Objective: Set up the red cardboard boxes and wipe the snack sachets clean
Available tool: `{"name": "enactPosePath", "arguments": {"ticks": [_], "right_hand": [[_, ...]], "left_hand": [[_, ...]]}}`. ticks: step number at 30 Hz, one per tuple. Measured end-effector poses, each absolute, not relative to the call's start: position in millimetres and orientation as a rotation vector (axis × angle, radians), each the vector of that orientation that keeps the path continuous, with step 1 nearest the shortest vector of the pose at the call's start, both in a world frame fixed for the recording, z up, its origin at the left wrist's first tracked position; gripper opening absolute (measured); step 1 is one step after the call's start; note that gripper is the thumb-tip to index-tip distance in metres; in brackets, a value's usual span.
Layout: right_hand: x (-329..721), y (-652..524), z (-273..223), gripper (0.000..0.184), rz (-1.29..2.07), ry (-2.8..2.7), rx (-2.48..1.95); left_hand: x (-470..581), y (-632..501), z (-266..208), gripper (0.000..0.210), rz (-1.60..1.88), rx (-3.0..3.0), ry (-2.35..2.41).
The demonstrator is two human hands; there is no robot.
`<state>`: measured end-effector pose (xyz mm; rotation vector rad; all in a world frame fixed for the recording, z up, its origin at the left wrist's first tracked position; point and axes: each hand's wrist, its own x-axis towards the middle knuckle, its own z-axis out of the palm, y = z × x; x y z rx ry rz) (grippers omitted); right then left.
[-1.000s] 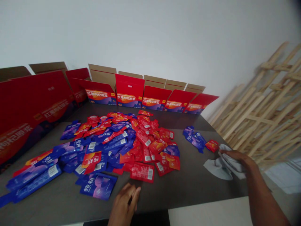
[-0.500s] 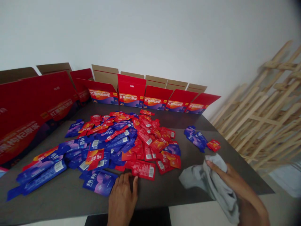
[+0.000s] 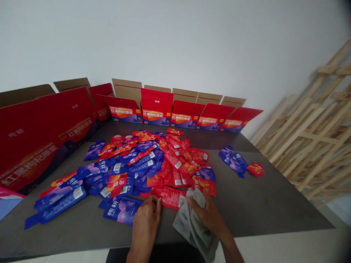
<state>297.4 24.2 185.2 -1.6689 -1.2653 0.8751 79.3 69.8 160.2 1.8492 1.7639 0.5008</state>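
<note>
Head view of two bare hands working at a dark table [image 3: 255,208]. The right hand [image 3: 207,216] is gripping a grey cloth [image 3: 189,220], its fingers closing around the bunched upper part while the loose folds are hanging toward the table's near edge. The left hand [image 3: 146,218] is curling, with thumb and index finger nearly meeting at the near left edge of a barcoded red pouch [image 3: 171,197]; whether they are pinching it cannot be told. This pouch is lying flat just beyond and between the hands, with the cloth covering part of its right end in this view. A blue pouch [image 3: 120,210] is resting just left of the left hand. Beyond both hands, a pile of red and blue pouches [image 3: 142,163] is spreading over the table. Farther beyond, a row of goji-puree cartons [image 3: 156,115] is standing with flaps raised. Two blue pouches [image 3: 232,160] and a small red pouch [image 3: 255,169] are lying beyond and right of the right hand.
</note>
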Motion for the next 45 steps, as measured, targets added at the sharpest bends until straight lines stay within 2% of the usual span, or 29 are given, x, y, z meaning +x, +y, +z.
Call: {"name": "enactPosePath", "arguments": {"ticks": [10, 19, 24, 28, 31, 35, 37, 40, 42, 45], "right_hand": [[289.5, 15.6, 187.9, 0.051, 0.905, -1.167, -1.614], [287.4, 4.1, 190.3, 0.045, 0.852, -1.164, -1.573], [274.6, -4.2, 186.9, 0.025, 0.758, -1.165, -1.446], [252.5, -4.2, 185.5, 0.004, 0.63, -1.29, -1.243], [233.0, -0.4, 178.1, 0.018, 0.451, -1.433, -1.158], [216.7, 1.2, 161.3, 0.035, 0.473, -1.549, -1.23], [213.9, 0.6, 156.7, 0.037, 0.502, -1.56, -1.246], [212.7, -0.3, 161.1, 0.039, 0.515, -1.566, -1.223], [212.0, -0.2, 169.2, 0.038, 0.473, -1.539, -1.19], [210.4, 0.9, 180.3, 0.031, 0.359, -1.424, -1.136]], "left_hand": [[82.6, 67.5, 162.0, 0.025, 0.433, 1.84, 1.747], [86.9, 47.1, 161.4, 0.024, 1.081, 1.706, 1.469], [89.3, 43.9, 169.7, 0.036, 1.236, 1.431, 1.466], [100.3, 44.2, 176.3, 0.052, 1.272, 0.867, 1.368], [108.8, 42.5, 177.9, 0.064, 1.228, 0.504, 1.296], [107.5, 39.7, 180.4, 0.085, 1.272, 0.364, 1.155], [103.5, 37.4, 181.7, 0.09, 1.307, 0.379, 1.118], [100.7, 30.4, 175.7, 0.086, 1.264, 0.54, 1.11], [102.5, 24.5, 163.4, 0.082, 1.207, 0.671, 1.09], [107.3, 16.9, 139.4, 0.089, 1.133, 0.791, 1.053]]}}
